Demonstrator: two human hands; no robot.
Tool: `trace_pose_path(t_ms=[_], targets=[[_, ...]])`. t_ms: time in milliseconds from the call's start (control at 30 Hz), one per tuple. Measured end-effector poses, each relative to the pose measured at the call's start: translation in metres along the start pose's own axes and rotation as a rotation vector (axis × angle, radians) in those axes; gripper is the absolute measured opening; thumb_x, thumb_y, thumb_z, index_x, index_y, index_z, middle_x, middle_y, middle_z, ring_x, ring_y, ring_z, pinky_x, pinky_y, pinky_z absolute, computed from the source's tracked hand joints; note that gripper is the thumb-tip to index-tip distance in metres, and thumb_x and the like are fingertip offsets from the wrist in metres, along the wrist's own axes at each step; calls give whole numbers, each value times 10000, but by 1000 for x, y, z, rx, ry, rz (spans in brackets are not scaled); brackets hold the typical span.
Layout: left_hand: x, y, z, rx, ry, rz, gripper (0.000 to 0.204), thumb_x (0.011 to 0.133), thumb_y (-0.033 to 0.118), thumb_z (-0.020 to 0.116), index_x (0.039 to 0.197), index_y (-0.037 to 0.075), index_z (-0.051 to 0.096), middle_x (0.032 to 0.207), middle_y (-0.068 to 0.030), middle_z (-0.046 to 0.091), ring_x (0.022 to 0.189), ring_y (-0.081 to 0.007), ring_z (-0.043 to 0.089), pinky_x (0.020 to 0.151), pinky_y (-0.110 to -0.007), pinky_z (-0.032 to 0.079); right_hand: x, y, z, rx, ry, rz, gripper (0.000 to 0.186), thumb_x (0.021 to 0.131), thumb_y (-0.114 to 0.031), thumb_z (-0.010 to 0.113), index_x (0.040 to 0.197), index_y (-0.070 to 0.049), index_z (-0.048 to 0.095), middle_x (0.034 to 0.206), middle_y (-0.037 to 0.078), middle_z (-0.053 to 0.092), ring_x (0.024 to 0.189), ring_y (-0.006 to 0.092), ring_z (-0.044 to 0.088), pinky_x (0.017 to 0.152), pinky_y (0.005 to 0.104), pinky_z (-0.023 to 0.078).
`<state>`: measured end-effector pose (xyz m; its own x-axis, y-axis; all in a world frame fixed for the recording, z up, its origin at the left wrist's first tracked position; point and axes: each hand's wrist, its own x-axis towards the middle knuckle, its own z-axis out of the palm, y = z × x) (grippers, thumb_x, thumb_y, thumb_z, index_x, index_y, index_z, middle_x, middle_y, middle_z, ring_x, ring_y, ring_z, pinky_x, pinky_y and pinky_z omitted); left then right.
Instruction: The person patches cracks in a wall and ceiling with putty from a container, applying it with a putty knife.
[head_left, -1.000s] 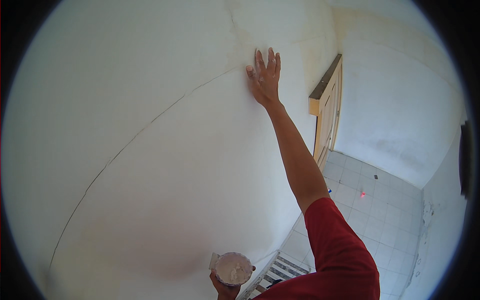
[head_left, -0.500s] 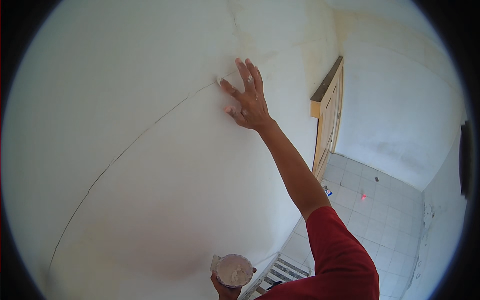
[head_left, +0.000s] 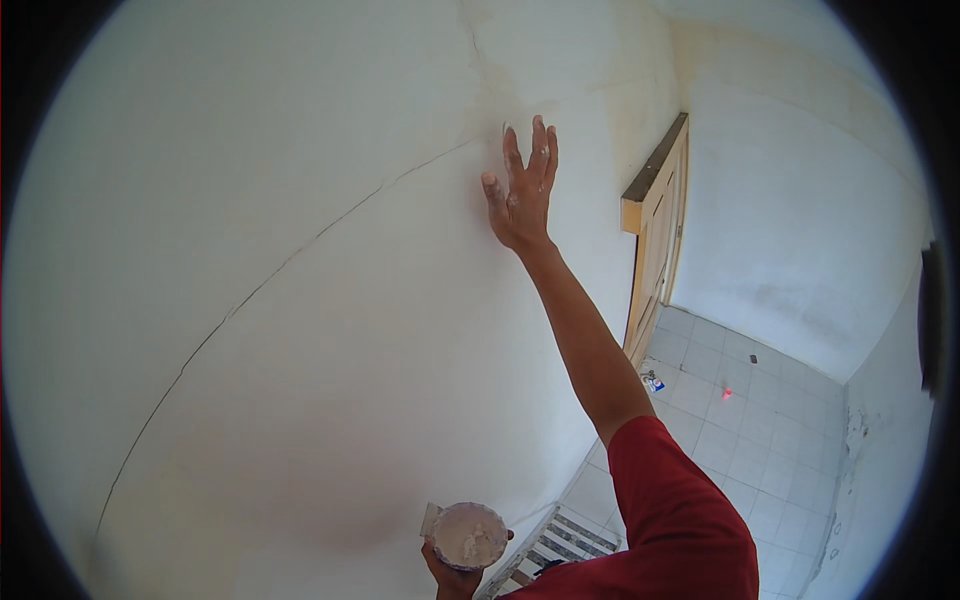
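My right hand (head_left: 522,195), palm toward the white wall (head_left: 330,400), reaches up with its fingers spread and smeared with white paste. Its index fingertip carries a dab of that paste at the upper end of a long thin crack (head_left: 228,315). Low in the view, my left hand (head_left: 452,580) is closed round a round tub (head_left: 462,569) holding pale putty (head_left: 468,535). A flat, pale scraper-like blade (head_left: 430,518) sticks up beside the tub's left rim; how it is held is hidden.
Right of my arm, a wooden door (head_left: 655,230) projects from the wall. Far below, small objects, including a blue-and-white packet (head_left: 654,384), lie on the tiled floor (head_left: 740,430). A slatted platform (head_left: 565,540) stands beneath me, and another crack (head_left: 474,45) runs higher up.
My right hand has moved right and slightly up along the crack, its fingers now pointing more upward. My left hand and the tub have hardly moved.
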<state>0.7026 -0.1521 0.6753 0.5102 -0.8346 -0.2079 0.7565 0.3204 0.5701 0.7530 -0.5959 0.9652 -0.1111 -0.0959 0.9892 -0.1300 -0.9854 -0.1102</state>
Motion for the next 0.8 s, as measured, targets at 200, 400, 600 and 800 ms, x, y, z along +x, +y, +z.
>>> trace_pose_path(t_ms=[200,400,600,800], targets=[[4,-2,-11,-7,51,5,840,814,730,476,1355,88,495,1285,-173,572,1182,-441,548,976,-648,435,-6,-5,6,-116,-76,169,665,972,-490,525,1397,21,488,1552,304,203,1441,511,137,1107,644,194],[1,-6,-21,-16,81,3,838,812,725,488,1355,87,495,1292,-173,570,1182,-433,550,976,-634,441,-9,-6,8,46,2,136,682,976,-497,527,1381,51,489,1553,289,215,1438,507,154,1114,610,231],[3,-6,-24,-26,76,7,835,810,723,495,1353,89,497,1302,-169,566,1191,-421,547,980,-626,441,-8,-10,-3,-13,-162,-212,651,963,-501,543,1321,43,559,1556,286,214,1442,497,146,1115,604,235],[3,-8,-19,-35,109,25,833,811,722,496,1353,89,498,1309,-165,563,1198,-413,543,984,-625,439,3,5,2,-21,18,56,613,955,-492,559,1310,8,587,1560,289,202,1445,502,129,1119,610,215]])
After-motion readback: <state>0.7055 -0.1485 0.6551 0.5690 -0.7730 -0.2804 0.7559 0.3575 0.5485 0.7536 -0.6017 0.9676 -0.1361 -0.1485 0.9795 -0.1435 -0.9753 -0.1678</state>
